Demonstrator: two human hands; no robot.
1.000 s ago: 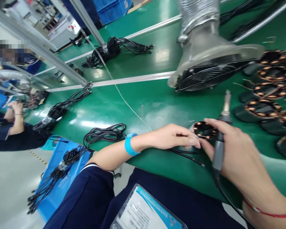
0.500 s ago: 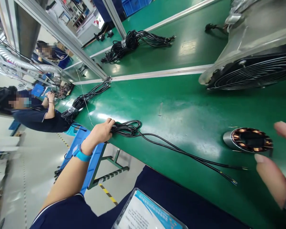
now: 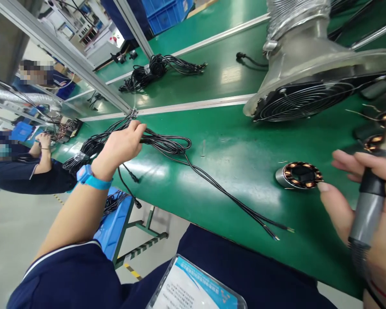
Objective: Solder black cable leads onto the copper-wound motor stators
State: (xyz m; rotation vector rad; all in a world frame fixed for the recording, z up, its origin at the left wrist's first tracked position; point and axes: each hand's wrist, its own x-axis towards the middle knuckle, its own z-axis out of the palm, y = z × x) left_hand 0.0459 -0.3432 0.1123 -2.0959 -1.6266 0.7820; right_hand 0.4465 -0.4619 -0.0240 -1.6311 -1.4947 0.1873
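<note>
My left hand (image 3: 120, 146) is closed on a coiled black cable (image 3: 167, 143) and holds it just above the green bench. The cable's free ends trail right to bare tips (image 3: 281, 231) near the front edge. My right hand (image 3: 366, 206) grips a grey soldering iron (image 3: 368, 206); its thumb and fingertips sit beside a small round stator with copper windings (image 3: 299, 176), which lies on the bench. A blue band wraps my left wrist (image 3: 91, 178).
A large fume-extraction hood with a wire grille (image 3: 304, 98) hangs over the bench behind the stator. More stators (image 3: 378, 139) lie at the far right. Other cable bundles (image 3: 157, 68) lie farther back. A co-worker's hand (image 3: 45, 139) works at the left. A blue bin (image 3: 114, 223) stands below.
My left hand has left the stator, reached left, gripped the coiled cable and lifted it toward the back. My right hand moved off the stator, still holding the iron.
</note>
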